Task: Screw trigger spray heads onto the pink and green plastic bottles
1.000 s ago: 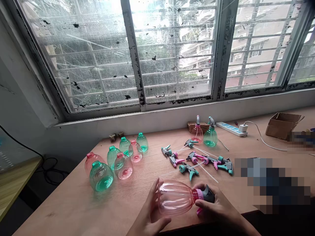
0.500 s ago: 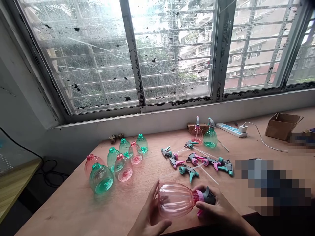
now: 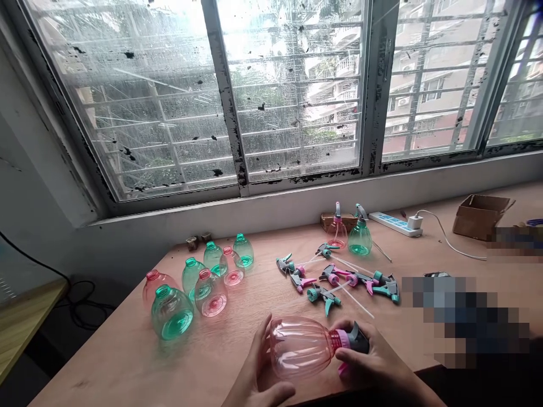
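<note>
Gripping the grey-and-pink spray head [image 3: 358,338] at the neck of a clear pink bottle [image 3: 299,347], the right hand [image 3: 375,362] has its thumb on the near side and its fingers curled behind. The bottle lies on its side in the air above the near edge of the wooden table [image 3: 127,362], neck to the right and base to the left. At that base the left hand [image 3: 250,379] is cupped, fingers up along the far side and thumb spread below; I cannot tell whether it grips or only steadies.

To the left stand seven open-necked bottles, four green ones [image 3: 172,314] and three pink ones [image 3: 212,295], close together. Beyond the held bottle, loose spray heads [image 3: 326,297] in grey with teal or pink lie scattered, some with thin white tubes crossing one another. Farther off, a pink spray bottle [image 3: 337,234] and a green spray bottle [image 3: 360,242] stand upright side by side, both with heads on. To their right are a white power strip [image 3: 392,224] and, farther right, an open cardboard box [image 3: 479,219].
</note>
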Available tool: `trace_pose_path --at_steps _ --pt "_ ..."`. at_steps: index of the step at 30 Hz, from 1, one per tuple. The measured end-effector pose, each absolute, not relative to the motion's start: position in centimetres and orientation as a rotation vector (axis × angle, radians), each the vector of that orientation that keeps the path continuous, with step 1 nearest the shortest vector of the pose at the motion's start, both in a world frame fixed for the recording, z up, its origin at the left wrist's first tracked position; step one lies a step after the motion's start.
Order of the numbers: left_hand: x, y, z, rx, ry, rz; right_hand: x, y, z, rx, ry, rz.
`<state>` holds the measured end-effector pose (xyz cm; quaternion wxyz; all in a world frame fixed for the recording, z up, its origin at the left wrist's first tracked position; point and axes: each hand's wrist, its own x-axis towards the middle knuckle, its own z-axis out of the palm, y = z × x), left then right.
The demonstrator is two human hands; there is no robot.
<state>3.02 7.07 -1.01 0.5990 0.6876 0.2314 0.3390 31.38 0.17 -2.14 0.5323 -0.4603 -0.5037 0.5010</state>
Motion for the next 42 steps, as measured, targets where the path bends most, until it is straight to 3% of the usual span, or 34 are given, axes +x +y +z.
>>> trace_pose_path --at_steps 42 --pt "3.5 6.9 -1.3 1.526 0.507 0.740 31.2 -0.2 -1.6 -1.133 -1.186 1.181"
